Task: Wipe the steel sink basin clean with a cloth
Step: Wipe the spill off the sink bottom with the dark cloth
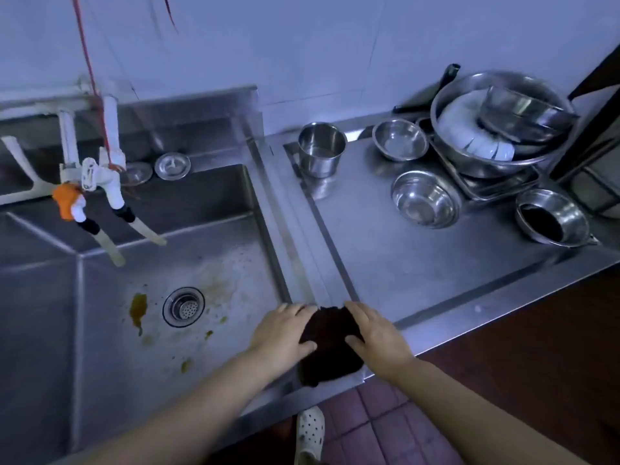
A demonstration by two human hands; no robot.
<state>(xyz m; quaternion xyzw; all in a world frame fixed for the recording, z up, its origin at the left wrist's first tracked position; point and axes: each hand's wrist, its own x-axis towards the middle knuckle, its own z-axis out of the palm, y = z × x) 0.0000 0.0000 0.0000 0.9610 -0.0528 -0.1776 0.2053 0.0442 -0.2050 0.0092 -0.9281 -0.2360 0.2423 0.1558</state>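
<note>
A dark brown cloth [330,347] lies bunched on the steel ledge between the sink and the counter, near the front edge. My left hand [285,333] holds its left side, fingers over the top and thumb tucked against it. My right hand [377,333] holds its right side the same way. The steel sink basin [110,364] lies to the left, its floor marked with yellow-brown stains [138,308] and specks around the round drain strainer [183,307].
White taps with an orange fitting [68,201] hang over the basin's back left. Two drain lids [172,166] rest on the back ledge. On the counter to the right stand a steel pot [321,149], several steel bowls [426,199] and a big basin of dishes [500,122].
</note>
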